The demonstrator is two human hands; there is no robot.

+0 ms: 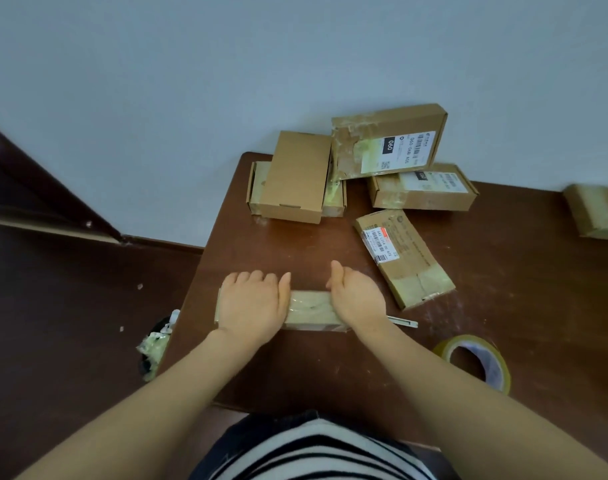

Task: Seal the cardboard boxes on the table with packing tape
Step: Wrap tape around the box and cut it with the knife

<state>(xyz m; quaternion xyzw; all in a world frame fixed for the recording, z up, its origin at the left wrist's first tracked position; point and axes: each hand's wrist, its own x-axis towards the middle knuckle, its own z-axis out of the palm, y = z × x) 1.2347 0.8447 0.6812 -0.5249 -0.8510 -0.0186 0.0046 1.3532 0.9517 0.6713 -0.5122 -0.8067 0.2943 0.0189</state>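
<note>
Brown worktop (295, 368): left hand (252, 303) and right hand (356, 296) press a glossy taped box (309, 306), fingers straight, gripping nothing.

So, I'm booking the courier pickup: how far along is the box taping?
Looks done: the upright labelled box, the flat labelled box by it and the angled labelled box all show glossy tape. In hand: the left hand and right hand rest on a tape-wrapped box in front, the tape roll set aside. Probably left: the plain box at the back shows no tape on top.
</note>
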